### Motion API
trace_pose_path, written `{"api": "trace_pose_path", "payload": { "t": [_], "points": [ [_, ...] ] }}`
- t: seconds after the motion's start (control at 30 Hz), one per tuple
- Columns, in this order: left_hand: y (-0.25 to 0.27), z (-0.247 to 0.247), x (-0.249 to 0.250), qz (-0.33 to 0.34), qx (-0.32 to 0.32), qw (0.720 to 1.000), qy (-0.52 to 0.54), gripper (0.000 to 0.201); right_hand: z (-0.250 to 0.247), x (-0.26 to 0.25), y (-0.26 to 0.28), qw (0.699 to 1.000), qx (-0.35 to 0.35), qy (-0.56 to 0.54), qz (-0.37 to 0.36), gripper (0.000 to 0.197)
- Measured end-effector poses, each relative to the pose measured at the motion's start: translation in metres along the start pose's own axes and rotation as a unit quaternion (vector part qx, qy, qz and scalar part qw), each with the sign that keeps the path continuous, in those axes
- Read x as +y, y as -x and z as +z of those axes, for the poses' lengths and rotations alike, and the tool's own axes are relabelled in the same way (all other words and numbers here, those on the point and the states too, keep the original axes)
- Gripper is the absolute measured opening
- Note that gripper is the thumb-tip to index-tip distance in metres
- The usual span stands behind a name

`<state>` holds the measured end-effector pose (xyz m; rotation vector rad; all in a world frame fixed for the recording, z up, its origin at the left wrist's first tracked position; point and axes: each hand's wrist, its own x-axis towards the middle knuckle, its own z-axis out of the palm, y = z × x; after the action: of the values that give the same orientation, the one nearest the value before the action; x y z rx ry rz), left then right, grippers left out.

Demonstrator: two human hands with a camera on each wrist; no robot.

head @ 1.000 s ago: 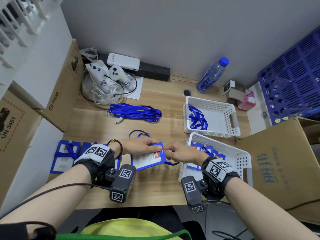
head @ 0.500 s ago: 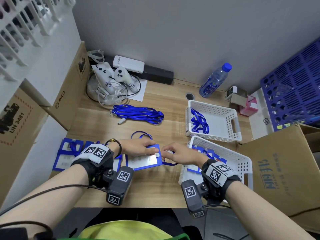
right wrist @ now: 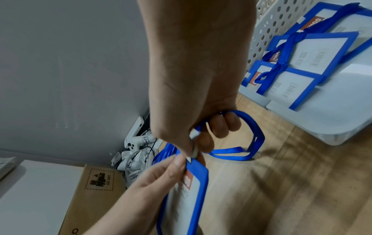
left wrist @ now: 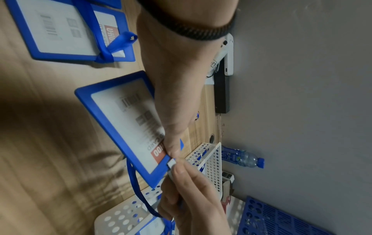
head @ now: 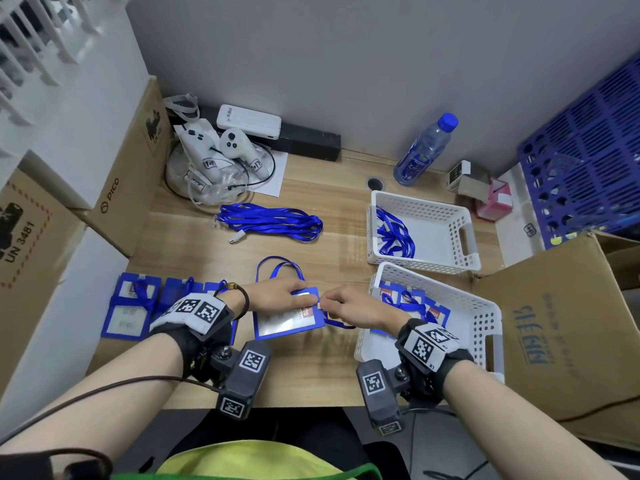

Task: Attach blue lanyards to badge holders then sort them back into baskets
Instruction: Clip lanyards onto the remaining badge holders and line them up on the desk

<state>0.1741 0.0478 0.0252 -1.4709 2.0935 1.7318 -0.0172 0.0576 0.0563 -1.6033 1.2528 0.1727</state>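
Observation:
A blue-framed badge holder (head: pixel 287 320) (left wrist: pixel 124 130) (right wrist: pixel 193 198) lies on the wooden table near the front edge. My left hand (head: pixel 284 296) (left wrist: pixel 171 149) pinches its top end by the red label. My right hand (head: pixel 349 308) (right wrist: pixel 197 143) pinches the white clip of a blue lanyard (head: pixel 277 266) (right wrist: pixel 247 143) at the holder's top slot, strap looped around its fingers. A near white basket (head: pixel 485 317) holds several finished badges with lanyards. A far white basket (head: pixel 460 216) holds loose lanyards.
A bundle of loose blue lanyards (head: pixel 273 223) lies mid-table. More badge holders (head: pixel 133 310) lie at the front left. Cardboard boxes (head: pixel 121 174) flank both sides. A water bottle (head: pixel 424 150), controllers (head: pixel 214 150) and a blue crate (head: pixel 588 150) stand at the back.
Both hands stay at the holder's top end and shift slightly left. The right hand's fingers work the clip against the slot.

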Motion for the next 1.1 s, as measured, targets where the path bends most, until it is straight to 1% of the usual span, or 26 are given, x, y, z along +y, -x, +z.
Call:
{"api": "trace_pose_path", "payload": {
  "t": [0.07, 0.17, 0.23, 0.3, 0.4, 0.5, 0.6, 0.7, 0.77, 0.8, 0.87, 0.9, 0.97, 1.03, 1.1],
  "points": [
    [0.000, 0.000, -0.009, -0.005, -0.008, 1.000, 0.003, 0.035, 0.000, 0.000, 0.003, 1.000, -0.017, -0.002, -0.011, 0.028],
    [0.002, 0.002, -0.019, -0.009, -0.009, 1.000, 0.025, 0.033, -0.002, 0.002, 0.005, 0.999, -0.030, -0.014, -0.010, 0.031],
    [0.002, 0.004, -0.020, -0.005, -0.007, 0.999, 0.045, 0.032, -0.002, 0.003, 0.006, 0.999, -0.035, -0.032, -0.011, 0.030],
    [0.002, 0.005, -0.020, -0.002, -0.012, 0.998, 0.059, 0.030, -0.002, 0.004, 0.007, 0.998, -0.031, -0.038, -0.028, 0.027],
    [0.001, 0.002, -0.023, -0.007, -0.026, 0.995, 0.095, 0.028, -0.007, 0.006, 0.009, 0.998, 0.007, -0.053, -0.032, 0.025],
    [0.005, -0.002, -0.028, -0.011, -0.035, 0.991, 0.132, 0.043, -0.013, 0.010, 0.012, 0.995, 0.043, -0.086, -0.016, 0.025],
    [0.009, -0.005, -0.027, 0.013, -0.024, 0.982, 0.186, 0.047, -0.013, 0.013, 0.014, 0.983, 0.066, -0.171, 0.019, 0.024],
    [0.011, -0.009, -0.023, 0.033, 0.002, 0.961, 0.275, 0.052, -0.011, 0.016, 0.013, 0.964, 0.113, -0.231, 0.062, 0.026],
    [0.011, -0.011, -0.018, 0.048, 0.014, 0.944, 0.327, 0.056, -0.010, 0.018, 0.011, 0.961, 0.137, -0.224, 0.088, 0.031],
    [0.011, -0.013, -0.014, 0.052, 0.019, 0.938, 0.341, 0.053, -0.009, 0.016, 0.010, 0.961, 0.141, -0.220, 0.094, 0.033],
    [0.010, -0.013, -0.003, 0.060, 0.044, 0.932, 0.356, 0.035, -0.005, 0.010, 0.007, 0.968, 0.128, -0.198, 0.087, 0.036],
    [0.008, -0.012, 0.002, 0.063, 0.067, 0.927, 0.363, 0.027, -0.002, 0.005, 0.006, 0.975, 0.115, -0.174, 0.075, 0.037],
    [0.001, -0.009, 0.008, 0.059, 0.138, 0.913, 0.378, 0.018, 0.006, -0.007, 0.004, 0.990, 0.083, -0.105, 0.045, 0.032],
    [-0.006, -0.008, 0.008, 0.039, 0.211, 0.909, 0.359, 0.018, 0.013, -0.018, 0.001, 0.996, 0.059, -0.070, 0.013, 0.030],
    [-0.011, -0.007, 0.001, 0.026, 0.268, 0.917, 0.294, 0.027, 0.014, -0.032, 0.001, 0.994, 0.054, -0.090, -0.010, 0.036]
  ]
}}
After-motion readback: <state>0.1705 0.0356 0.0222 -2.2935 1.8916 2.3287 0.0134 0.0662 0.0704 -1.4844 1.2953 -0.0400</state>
